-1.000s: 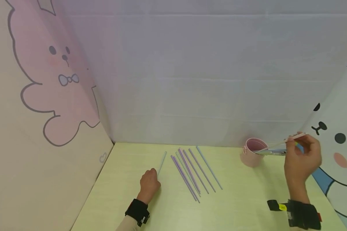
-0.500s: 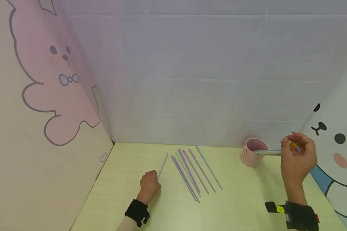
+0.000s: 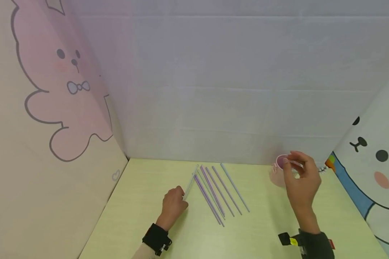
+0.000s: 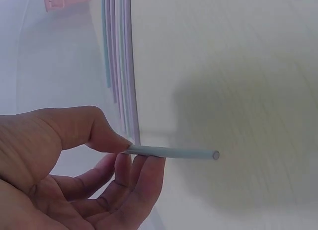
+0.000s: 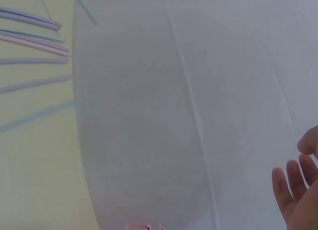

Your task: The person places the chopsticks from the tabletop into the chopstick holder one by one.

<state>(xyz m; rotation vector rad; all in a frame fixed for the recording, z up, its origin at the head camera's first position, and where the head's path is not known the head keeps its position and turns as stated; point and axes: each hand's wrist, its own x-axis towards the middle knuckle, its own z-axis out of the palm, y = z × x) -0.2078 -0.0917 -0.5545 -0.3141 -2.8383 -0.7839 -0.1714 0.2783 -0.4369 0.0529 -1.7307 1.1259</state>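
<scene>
My left hand [image 3: 174,205] pinches a pale blue-green straw [image 3: 190,182] between thumb and fingers. In the left wrist view, one round end of this straw juts past the fingertips. Its far end reaches the top of a loose row of lilac, green, pink and blue straws [image 3: 227,190] on the table. My right hand [image 3: 303,181] is raised in front of the pink bucket [image 3: 276,176], thumb and fingers loosely bent with nothing between them. Pale ends of straws [image 3: 322,169] show just right of this hand; their rest is hidden behind it.
The pale yellow table [image 3: 253,233] meets a plain whitish curtain [image 3: 197,90] at the back. Side curtains printed with a pink rabbit [image 3: 74,118] and a white bear [image 3: 376,176] stand left and right.
My right hand has let go of a pale straw at the bucket and moved left across the bucket's front. My left hand has shifted slightly right and forward with its straw.
</scene>
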